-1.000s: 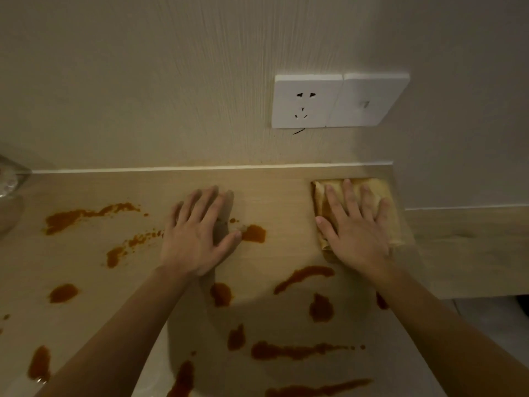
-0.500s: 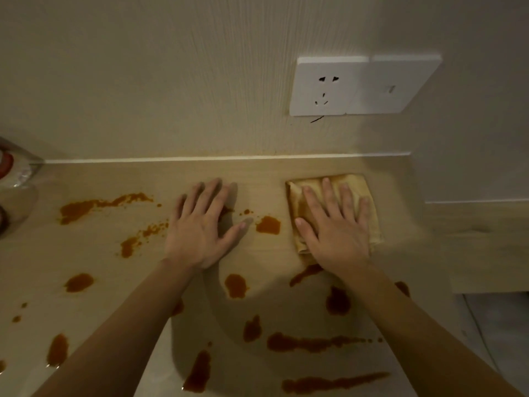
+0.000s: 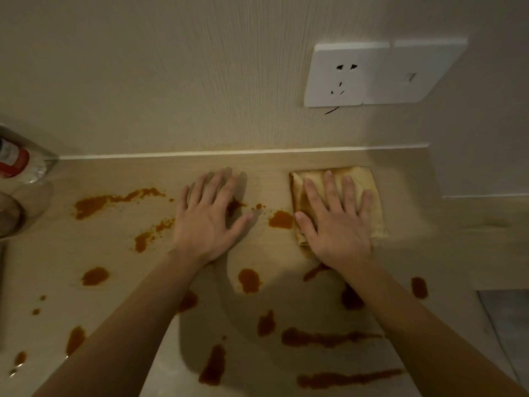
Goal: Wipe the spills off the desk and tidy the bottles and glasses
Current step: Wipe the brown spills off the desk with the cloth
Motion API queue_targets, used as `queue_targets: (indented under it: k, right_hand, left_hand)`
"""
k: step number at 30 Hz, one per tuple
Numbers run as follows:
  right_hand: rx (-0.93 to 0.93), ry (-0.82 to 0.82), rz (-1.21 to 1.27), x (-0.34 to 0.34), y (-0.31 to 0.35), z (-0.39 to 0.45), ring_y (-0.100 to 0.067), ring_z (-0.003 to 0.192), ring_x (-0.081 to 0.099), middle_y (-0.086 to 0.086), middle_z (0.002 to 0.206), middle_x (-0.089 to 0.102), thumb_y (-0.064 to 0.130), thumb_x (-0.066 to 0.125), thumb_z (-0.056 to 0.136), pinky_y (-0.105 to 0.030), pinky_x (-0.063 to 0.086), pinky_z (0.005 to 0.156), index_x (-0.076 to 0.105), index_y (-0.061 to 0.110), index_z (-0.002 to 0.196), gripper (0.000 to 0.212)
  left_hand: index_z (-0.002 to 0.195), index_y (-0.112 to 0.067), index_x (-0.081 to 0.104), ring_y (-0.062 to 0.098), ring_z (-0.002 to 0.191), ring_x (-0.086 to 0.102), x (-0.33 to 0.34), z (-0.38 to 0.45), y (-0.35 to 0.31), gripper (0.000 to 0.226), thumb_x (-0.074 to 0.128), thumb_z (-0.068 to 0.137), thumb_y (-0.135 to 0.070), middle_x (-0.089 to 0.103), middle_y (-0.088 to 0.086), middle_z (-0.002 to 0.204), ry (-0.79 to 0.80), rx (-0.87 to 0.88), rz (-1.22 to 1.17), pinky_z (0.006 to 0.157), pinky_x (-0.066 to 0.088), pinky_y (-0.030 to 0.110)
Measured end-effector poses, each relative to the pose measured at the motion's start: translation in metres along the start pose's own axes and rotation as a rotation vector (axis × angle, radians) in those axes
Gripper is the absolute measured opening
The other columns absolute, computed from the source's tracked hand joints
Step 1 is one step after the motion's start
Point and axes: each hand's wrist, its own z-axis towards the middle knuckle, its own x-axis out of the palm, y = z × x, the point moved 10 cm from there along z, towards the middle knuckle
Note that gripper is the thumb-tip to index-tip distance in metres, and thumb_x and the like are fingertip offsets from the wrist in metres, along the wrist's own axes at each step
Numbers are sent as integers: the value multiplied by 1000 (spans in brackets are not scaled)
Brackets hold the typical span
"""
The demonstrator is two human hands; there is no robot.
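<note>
On the right rear part of the desk point(image 3: 286, 164), the right hand point(image 3: 340, 224) lies flat with spread fingers on the folded cloth point(image 3: 372, 196), pressing it down and not gripping it. Compared with a second ago, the cloth has come a little to the left, away from the desk's right edge, and its left border is now just beside a round stain point(image 3: 281, 219). The left hand point(image 3: 206, 222) is in the same place as before, open and empty, palm on the desk as a support, with a small stain partly under its fingers.

I judge that the wiping has only begun: almost all spills point(image 3: 329, 338) remain, in front of both hands and out to the left.

For room, the wall is close behind the cloth, and the desk ends not far to its right, so the free direction is to the left and toward the person. At the far left a bottle point(image 3: 14, 161) and a glass point(image 3: 11, 216) stand near the edge of the view, well apart from both hands; long strokes to that side should stop before them.
</note>
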Motion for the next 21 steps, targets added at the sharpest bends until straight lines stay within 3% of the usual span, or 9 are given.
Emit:
queue_targets:
  k: [13, 21]
  right_hand:
    - [72, 27, -24, 0, 5, 31, -33, 150, -28, 1, 163, -33, 72, -12, 90, -67, -9, 118, -25, 41, 153, 72]
    - [-44, 35, 13, 8, 35, -10, -30, 150, -30, 3, 164, -32, 72, -9, 94, -64, -12, 118, -25, 42, 154, 69]
  left_hand:
    - [159, -38, 11, 28, 155, 4, 2, -7, 18, 86, 8, 89, -86, 10, -7, 169, -15, -20, -20, 123, 5, 58]
    - [158, -41, 12, 26, 155, 3, 10, -17, 11, 80, 15, 90, -83, 10, -9, 168, -5, 9, 14, 123, 0, 53]
